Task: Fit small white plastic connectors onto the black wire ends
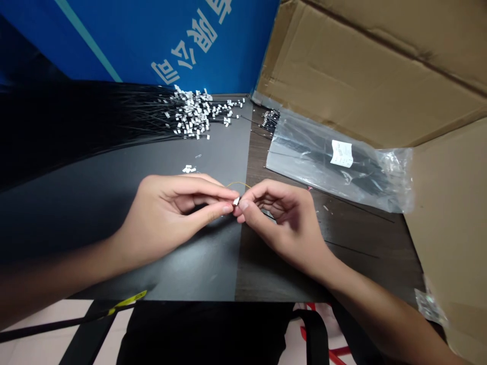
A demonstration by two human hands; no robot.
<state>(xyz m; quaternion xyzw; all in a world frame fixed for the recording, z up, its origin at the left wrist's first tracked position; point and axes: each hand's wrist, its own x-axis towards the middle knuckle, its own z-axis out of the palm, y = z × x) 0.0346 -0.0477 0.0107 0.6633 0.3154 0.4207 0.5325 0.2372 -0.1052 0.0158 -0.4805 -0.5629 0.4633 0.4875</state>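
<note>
Over the seam between the grey mat and the dark wood surface, both hands meet at a small white connector housing [236, 201]. My left hand [167, 215] pinches it between thumb and fingers from the left. From the right, my right hand [291, 220] is closed, its thumb and index fingertips pressed together against the housing. A thin black wire shows below the right fingers; whether it enters the housing is hidden. Behind the fingertips arcs a thin yellowish strand [239, 183]. A few loose white connector housings [188, 169] lie beyond my left hand.
Many black wires [99, 109] with white connector ends [194, 114] lie at the back left, before a blue panel [144, 30]. A clear plastic bag [304, 152] of black wires lies at right. Cardboard [342, 66] walls the back right. Loose black wires [352, 248] lie nearby.
</note>
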